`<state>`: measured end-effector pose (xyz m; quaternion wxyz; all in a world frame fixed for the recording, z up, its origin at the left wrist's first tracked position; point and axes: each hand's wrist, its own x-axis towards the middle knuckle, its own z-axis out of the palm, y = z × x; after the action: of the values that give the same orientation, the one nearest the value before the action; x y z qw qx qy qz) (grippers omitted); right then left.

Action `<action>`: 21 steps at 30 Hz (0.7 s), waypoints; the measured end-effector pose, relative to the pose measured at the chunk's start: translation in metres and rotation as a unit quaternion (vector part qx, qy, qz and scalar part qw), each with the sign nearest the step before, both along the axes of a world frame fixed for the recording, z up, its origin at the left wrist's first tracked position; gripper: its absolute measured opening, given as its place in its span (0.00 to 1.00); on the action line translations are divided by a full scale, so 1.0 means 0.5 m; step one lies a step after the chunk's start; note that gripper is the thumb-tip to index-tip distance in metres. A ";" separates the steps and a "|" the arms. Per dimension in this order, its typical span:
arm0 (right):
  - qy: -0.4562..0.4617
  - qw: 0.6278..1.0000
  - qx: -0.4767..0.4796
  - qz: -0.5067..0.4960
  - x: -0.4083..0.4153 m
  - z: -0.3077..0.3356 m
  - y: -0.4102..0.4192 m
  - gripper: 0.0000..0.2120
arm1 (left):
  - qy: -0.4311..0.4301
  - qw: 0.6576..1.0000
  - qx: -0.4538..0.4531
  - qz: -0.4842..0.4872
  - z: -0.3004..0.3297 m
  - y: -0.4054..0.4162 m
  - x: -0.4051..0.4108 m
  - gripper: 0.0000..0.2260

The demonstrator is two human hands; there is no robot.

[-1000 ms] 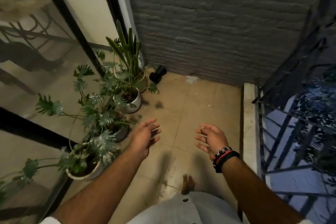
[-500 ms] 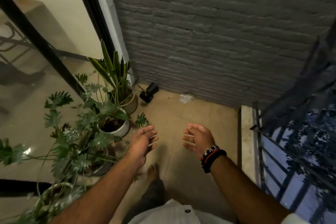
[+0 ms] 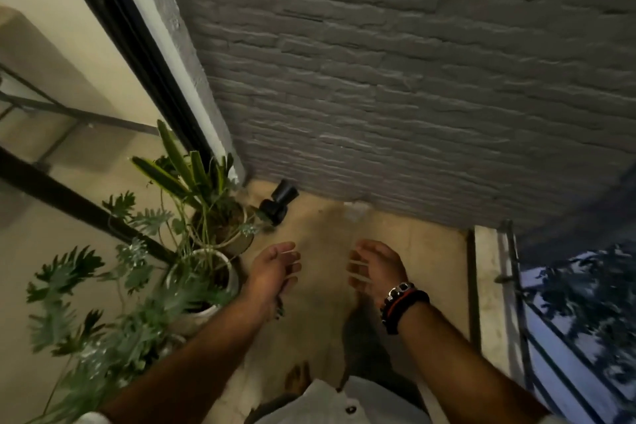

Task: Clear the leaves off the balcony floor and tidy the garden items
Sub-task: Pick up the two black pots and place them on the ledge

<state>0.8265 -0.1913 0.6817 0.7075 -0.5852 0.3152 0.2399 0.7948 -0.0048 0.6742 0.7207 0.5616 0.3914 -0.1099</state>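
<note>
My left hand [image 3: 273, 272] and my right hand [image 3: 377, 267] hang side by side above the beige tiled balcony floor [image 3: 406, 251], palms facing each other, fingers loosely spread and empty. My right wrist wears dark bracelets. A pale scrap [image 3: 358, 208] lies on the floor at the foot of the brick wall. A black object [image 3: 278, 201] lies tipped in the far left corner. Several potted plants line the left side: a white pot [image 3: 206, 311] close to my left forearm and a tan pot [image 3: 237, 239] behind it. The picture is motion-blurred.
A grey brick wall [image 3: 413, 79] closes the far end. A glass sliding door with a black frame [image 3: 137, 45] runs along the left. On the right are a pale kerb [image 3: 488, 286] and a metal railing [image 3: 523, 320]. My bare foot [image 3: 297, 379] stands on the tiles.
The view has moved forward toward the wall, and the corner and plants appear closer. Both hands stay empty and have drifted slightly nearer each other.
</note>
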 end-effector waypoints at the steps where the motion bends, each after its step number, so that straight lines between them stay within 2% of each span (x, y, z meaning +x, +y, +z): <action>1: -0.002 1.000 -0.006 0.006 0.046 -0.013 0.005 0.07 | 0.003 1.000 0.005 0.001 -0.014 0.002 0.041 0.10; 8: 0.014 0.996 -0.027 0.078 0.345 -0.100 0.052 0.05 | 0.062 0.995 -0.019 0.077 -0.107 -0.012 0.295 0.07; 13: 0.055 0.992 -0.033 0.107 0.536 -0.212 0.092 0.04 | 0.087 0.993 -0.003 0.082 -0.211 0.015 0.468 0.09; 17: 0.076 0.990 -0.040 0.110 0.669 -0.379 0.135 0.04 | 0.124 0.989 0.047 0.060 -0.383 0.070 0.591 0.09; 21: 0.107 0.983 -0.066 0.133 0.742 -0.608 0.187 0.04 | 0.173 0.975 0.134 -0.036 -0.619 0.113 0.666 0.09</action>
<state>1.1976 -0.0976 0.3778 0.5915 -0.6381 0.3235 0.3719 1.1277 0.0517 0.3647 0.5558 0.6395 0.5007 -0.1774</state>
